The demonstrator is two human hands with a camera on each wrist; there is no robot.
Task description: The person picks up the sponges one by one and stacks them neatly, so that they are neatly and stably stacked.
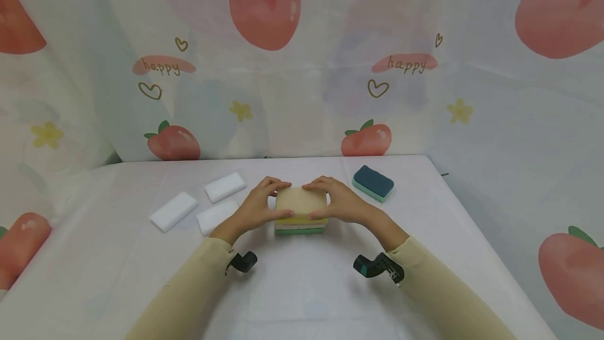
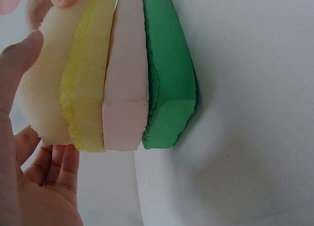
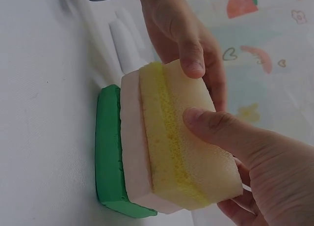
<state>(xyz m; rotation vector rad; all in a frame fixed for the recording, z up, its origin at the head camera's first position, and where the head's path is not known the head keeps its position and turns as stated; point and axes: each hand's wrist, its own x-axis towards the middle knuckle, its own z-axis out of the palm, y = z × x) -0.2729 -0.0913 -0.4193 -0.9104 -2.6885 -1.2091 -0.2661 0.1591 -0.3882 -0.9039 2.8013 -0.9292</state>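
At the middle of the table stands a stack of blocks. A green block [image 2: 169,73] lies on the tabletop, with a pale pink block [image 2: 126,78] on it. Uppermost is a yellow sponge [image 3: 164,132] with a cream top face [image 1: 301,201]. My left hand [image 1: 255,208] holds this sponge at its left end, thumb on the near side and fingers round the far side. From the right end my right hand [image 1: 346,202] grips the same sponge in like manner. In the right wrist view the sponge sits slightly askew over the pink block.
Three white sponges [image 1: 173,211] lie to the left of the stack, the nearest partly behind the left hand. A dark blue and mint sponge [image 1: 373,182] lies at the back right. A fruit-printed cloth [image 1: 302,93] hangs behind the white table [image 1: 302,298].
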